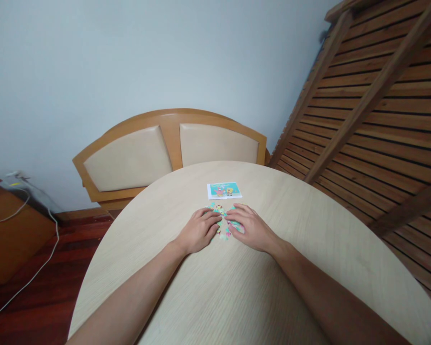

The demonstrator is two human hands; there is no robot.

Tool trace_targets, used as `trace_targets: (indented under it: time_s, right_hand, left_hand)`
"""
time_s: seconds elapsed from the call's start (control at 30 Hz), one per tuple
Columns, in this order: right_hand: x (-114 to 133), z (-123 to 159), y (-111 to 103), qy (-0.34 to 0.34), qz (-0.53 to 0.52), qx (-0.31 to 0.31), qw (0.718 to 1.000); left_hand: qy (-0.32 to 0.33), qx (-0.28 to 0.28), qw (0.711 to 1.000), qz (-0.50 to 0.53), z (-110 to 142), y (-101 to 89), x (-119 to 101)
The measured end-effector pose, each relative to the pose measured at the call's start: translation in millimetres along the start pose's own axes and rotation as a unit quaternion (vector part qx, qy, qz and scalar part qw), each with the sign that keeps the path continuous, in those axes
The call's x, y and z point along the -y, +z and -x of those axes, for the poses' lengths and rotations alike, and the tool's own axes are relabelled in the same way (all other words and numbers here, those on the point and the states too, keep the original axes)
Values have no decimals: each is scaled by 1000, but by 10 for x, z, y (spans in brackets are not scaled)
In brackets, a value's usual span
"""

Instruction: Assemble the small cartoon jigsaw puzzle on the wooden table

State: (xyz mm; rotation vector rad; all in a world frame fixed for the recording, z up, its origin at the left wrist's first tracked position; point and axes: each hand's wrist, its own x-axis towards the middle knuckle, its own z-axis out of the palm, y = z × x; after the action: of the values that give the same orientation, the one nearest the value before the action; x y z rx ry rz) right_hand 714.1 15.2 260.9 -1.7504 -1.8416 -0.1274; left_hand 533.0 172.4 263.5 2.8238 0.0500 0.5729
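Observation:
Several small jigsaw puzzle pieces point(222, 235) in turquoise, pink and yellow lie in a loose heap on the round table. My left hand point(200, 230) rests on the heap's left side, palm down with fingers stretched out. On the right side my right hand point(251, 226) lies palm down over more pieces, its fingers apart. The pieces under both palms are hidden. Just beyond the heap lies a picture card point(224, 190) with a pink and a yellow cartoon figure on turquoise; neither hand touches it.
The pale round wooden table point(294, 211) fills the foreground. Behind it stands a wooden headboard point(170, 120) with cream panels, against the wall. A slatted wooden frame point(377, 105) leans at the right. At left are a brown cabinet point(14, 235) and a white cable point(53, 249).

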Motion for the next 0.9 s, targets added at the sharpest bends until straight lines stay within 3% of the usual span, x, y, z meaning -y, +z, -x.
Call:
trace_targets:
  time_s: [0.13,0.9]
  right_hand:
    - [39,9,-13,0,-3,40,999]
    - [88,-2,-41,31,-8,51,998]
  left_hand:
    - [0,-3,1000,3,4,-8,1]
    - [24,-16,999,-25,-14,-81,-80]
